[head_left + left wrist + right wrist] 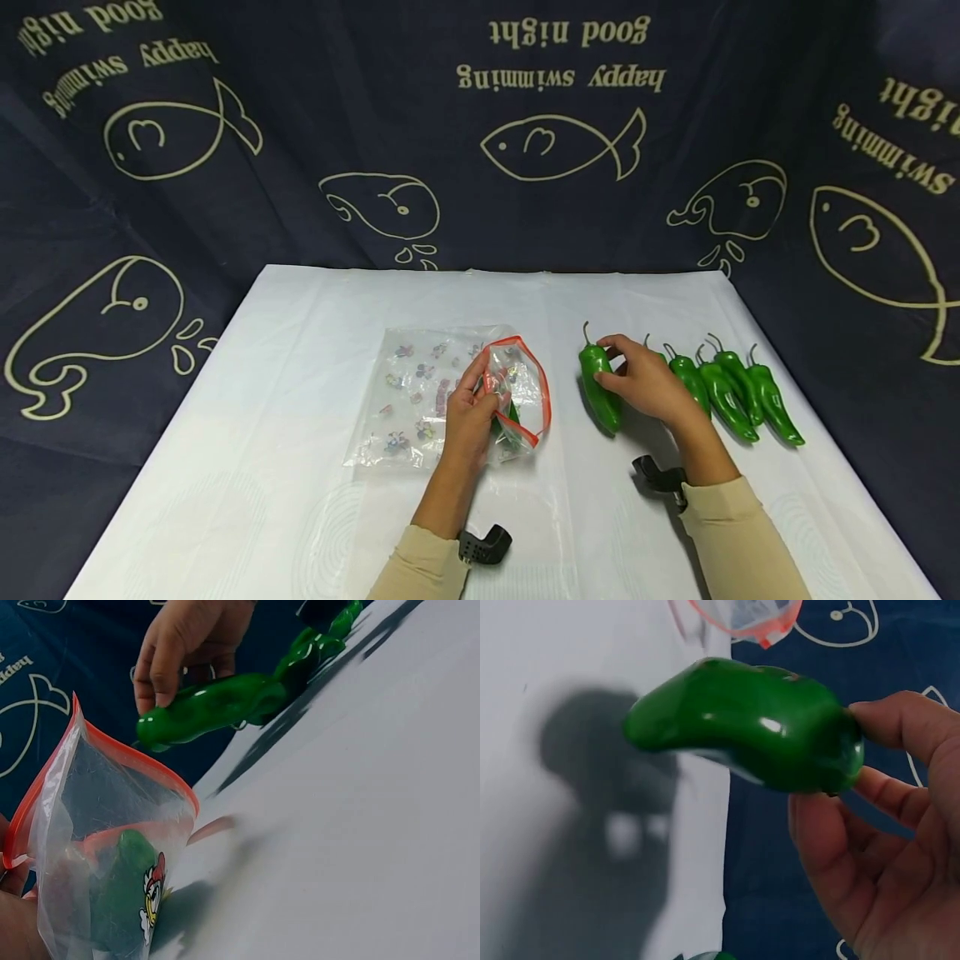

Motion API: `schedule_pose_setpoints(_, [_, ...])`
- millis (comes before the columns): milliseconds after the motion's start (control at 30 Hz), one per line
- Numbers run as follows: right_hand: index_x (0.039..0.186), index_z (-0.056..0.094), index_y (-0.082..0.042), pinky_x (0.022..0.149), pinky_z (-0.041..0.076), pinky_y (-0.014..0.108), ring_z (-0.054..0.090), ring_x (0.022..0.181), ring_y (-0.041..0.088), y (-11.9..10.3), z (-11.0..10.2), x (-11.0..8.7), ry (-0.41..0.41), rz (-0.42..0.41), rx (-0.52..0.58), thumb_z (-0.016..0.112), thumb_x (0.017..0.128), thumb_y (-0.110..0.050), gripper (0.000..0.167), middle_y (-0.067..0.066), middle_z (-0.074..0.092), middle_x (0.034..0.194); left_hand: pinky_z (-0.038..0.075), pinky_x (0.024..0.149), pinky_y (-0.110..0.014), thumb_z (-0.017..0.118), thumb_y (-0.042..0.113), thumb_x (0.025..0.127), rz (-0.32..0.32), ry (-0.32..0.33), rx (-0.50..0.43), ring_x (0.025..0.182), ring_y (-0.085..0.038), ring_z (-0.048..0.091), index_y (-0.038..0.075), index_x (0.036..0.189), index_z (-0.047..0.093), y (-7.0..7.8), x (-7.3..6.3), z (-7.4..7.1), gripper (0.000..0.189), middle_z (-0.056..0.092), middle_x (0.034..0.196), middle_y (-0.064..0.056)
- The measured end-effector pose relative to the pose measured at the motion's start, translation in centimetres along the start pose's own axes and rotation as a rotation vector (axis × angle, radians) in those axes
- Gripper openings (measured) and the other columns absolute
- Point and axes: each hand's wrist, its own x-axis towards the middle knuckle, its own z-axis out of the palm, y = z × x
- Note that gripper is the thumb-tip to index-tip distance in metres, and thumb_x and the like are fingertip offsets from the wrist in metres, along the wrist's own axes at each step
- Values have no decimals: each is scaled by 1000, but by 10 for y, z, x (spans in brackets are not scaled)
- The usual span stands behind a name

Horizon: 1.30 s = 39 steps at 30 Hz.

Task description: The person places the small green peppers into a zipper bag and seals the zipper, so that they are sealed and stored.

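Observation:
My right hand (648,379) pinches a glossy green pepper (597,392) near its stem end, between thumb and fingers. The right wrist view shows this pepper (739,724) held above the white surface. In the head view it is just right of a clear zip bag (408,396) with a red-orange edge and small cartoon prints. My left hand (467,421) grips the bag by its rim, and the mouth gapes toward the right. Inside the bag lies a green pepper (124,900), partly veiled by the plastic. How many are in there I cannot tell.
Several more green peppers (723,400) lie in a loose group to the right of my right hand, stems away from me. The white-covered table (225,500) runs back to a dark cloth (420,100) with fish drawings. Each wrist wears a black camera mount (486,546).

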Motion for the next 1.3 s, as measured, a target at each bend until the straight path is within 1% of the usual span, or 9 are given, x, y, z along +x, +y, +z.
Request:
schedule_pose_setpoints(167, [132, 54, -4, 63, 52, 34, 63, 82, 24, -8, 5, 2, 54, -47, 60, 71, 87, -13, 48, 16, 62, 113, 54, 85, -21, 46, -16, 78, 3, -5, -4, 123, -23, 51, 6, 149, 44, 0, 0, 0, 74, 38, 155, -10])
schedule_pose_setpoints(300, [128, 54, -3, 60, 52, 31, 61, 78, 22, -13, 13, 5, 107, -87, 102, 72, 85, -9, 47, 15, 61, 109, 54, 84, -21, 47, -16, 79, -5, 3, -8, 124, -23, 51, 7, 149, 45, 0, 0, 0, 74, 39, 155, -9])
schedule_pose_setpoints(433, [129, 53, -3, 56, 53, 29, 60, 76, 22, -19, 21, 6, 137, -92, 179, 72, 85, -7, 48, 15, 60, 109, 54, 84, -21, 48, -16, 78, -3, 7, -11, 123, -23, 51, 7, 149, 46, 0, 0, 1, 74, 39, 155, -8])
schedule_pose_setpoints(600, [130, 50, -4, 56, 57, 31, 61, 78, 24, -29, 29, 7, 120, -69, 309, 71, 87, -6, 48, 16, 58, 113, 54, 84, -21, 49, -16, 78, 5, 12, 1, 121, -23, 53, 8, 148, 48, 0, -1, 0, 74, 39, 155, -8])
schedule_pose_setpoints(700, [131, 48, -4, 57, 58, 32, 61, 79, 24, -33, 33, 7, 113, -69, 362, 70, 88, -4, 49, 18, 56, 116, 54, 84, -21, 50, -16, 78, 7, 13, 0, 122, -24, 53, 9, 147, 49, 0, -1, 0, 73, 39, 155, -8])
schedule_pose_setpoints(833, [132, 47, -3, 57, 59, 33, 63, 79, 22, -37, 40, 8, 142, -87, 412, 70, 88, -2, 50, 19, 55, 117, 54, 85, -22, 50, -17, 78, 13, 8, -16, 125, -26, 51, 7, 147, 48, -1, 0, 1, 73, 38, 156, -9])
schedule_pose_setpoints(1000, [134, 45, -6, 58, 59, 35, 65, 81, 24, -41, 48, 10, 165, -83, 436, 70, 88, -4, 52, 17, 54, 119, 54, 85, -23, 49, -18, 77, 3, 13, -23, 125, -25, 52, 8, 147, 48, 0, 0, 1, 75, 38, 156, -6])
schedule_pose_setpoints(1167, [133, 46, -6, 59, 60, 38, 65, 82, 28, -45, 56, 11, 142, -75, 457, 69, 88, -3, 51, 17, 53, 119, 54, 86, -24, 51, -19, 79, -7, 2, -24, 129, -27, 50, 8, 148, 47, 0, 0, 1, 74, 36, 156, -6])
schedule_pose_setpoints(1300, [133, 46, -7, 59, 60, 39, 65, 82, 26, -47, 61, 12, 111, -80, 449, 69, 89, -3, 50, 17, 54, 119, 54, 89, -26, 52, -18, 81, -4, -14, -20, 133, -31, 46, 9, 149, 47, -1, 0, 1, 74, 36, 156, -6])
